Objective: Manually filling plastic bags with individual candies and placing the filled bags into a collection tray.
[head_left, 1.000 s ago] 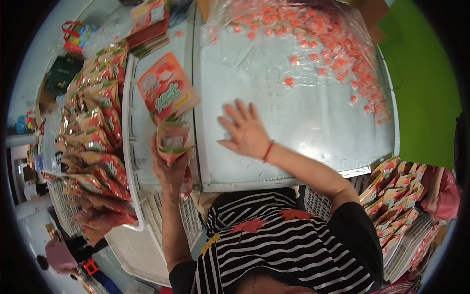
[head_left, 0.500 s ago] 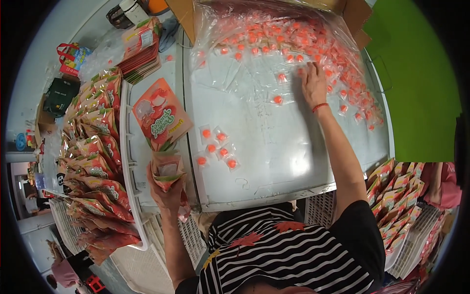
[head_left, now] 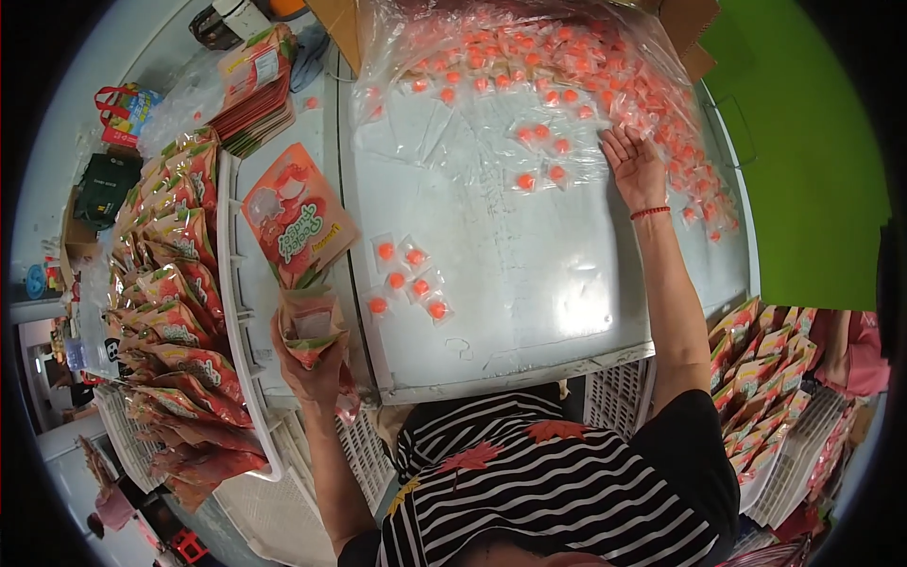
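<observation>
My left hand (head_left: 310,370) is closed around an upright printed pouch (head_left: 314,328), its mouth facing up, at the table's near left edge. Just beyond lies a flat red pouch (head_left: 299,217) with a fruit picture. At the right of the table my right hand (head_left: 635,168) is turned palm up, fingers stretched and the palm bare, beside a heap of orange-red pieces in clear wrappers (head_left: 652,113). To its left sits a small loose group of wrapped pieces (head_left: 542,156). Another group of wrapped pieces (head_left: 406,279) lies nearer my left hand.
A cardboard box (head_left: 333,33) with a clear plastic liner (head_left: 416,142) spills the heap from the far side. At left stand a white crate (head_left: 248,359) packed with filled pouches and a stack of flat pouches (head_left: 255,85). More pouches (head_left: 765,387) fill a crate at right.
My right hand has turned palm up and shifted slightly right and toward me. More wrapped pieces now lie to its left. My left hand keeps hold of the pouch. The whole view has shifted slightly.
</observation>
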Demonstrator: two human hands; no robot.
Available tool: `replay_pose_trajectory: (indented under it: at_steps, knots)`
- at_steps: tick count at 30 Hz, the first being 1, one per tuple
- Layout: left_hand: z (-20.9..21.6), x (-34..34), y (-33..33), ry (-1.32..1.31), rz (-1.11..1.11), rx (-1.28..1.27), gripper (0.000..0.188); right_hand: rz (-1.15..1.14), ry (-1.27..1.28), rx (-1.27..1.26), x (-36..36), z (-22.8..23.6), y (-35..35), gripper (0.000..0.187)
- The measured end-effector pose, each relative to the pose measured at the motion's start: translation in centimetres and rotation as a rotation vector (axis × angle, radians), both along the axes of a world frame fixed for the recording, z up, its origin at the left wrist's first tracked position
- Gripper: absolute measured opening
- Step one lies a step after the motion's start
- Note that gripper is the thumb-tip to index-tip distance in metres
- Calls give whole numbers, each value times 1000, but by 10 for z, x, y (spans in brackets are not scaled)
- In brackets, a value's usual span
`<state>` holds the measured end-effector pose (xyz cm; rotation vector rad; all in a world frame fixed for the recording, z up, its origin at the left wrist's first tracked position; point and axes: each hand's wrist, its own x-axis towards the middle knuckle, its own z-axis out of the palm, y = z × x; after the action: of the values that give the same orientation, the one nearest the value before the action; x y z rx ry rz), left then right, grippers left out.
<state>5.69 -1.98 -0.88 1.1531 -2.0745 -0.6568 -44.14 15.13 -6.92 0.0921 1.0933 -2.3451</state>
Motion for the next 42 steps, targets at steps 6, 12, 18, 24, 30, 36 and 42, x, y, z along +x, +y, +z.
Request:
replay_pose_trajectory:
  at_steps: [6,12,18,24,30,36,42]
  knots:
    - [5,-10,-2,26,-63,-66,92,29,498,338,24,7,-9,39]
    - [7,-8,-1,18,-60,-29,92,-100,1415,934,34,7,-46,26]
    - [4,-4,-2,-16,-41,-33,93,45,1644,1444,1,-7,-45,27]
    - [2,-5,-5,-23,-32,-5,93,146,591,323,12,7,-23,28]
    - [-2,-6,-10,74,-9,112,94,127,850,566,26,19,-12,37]
    - [-1,-8,-7,39,-15,66,93,179,1731,1071,72,14,-59,51]
    - [6,-16,-5,43,-56,47,93,213,1775,1112,130,1,-84,42]
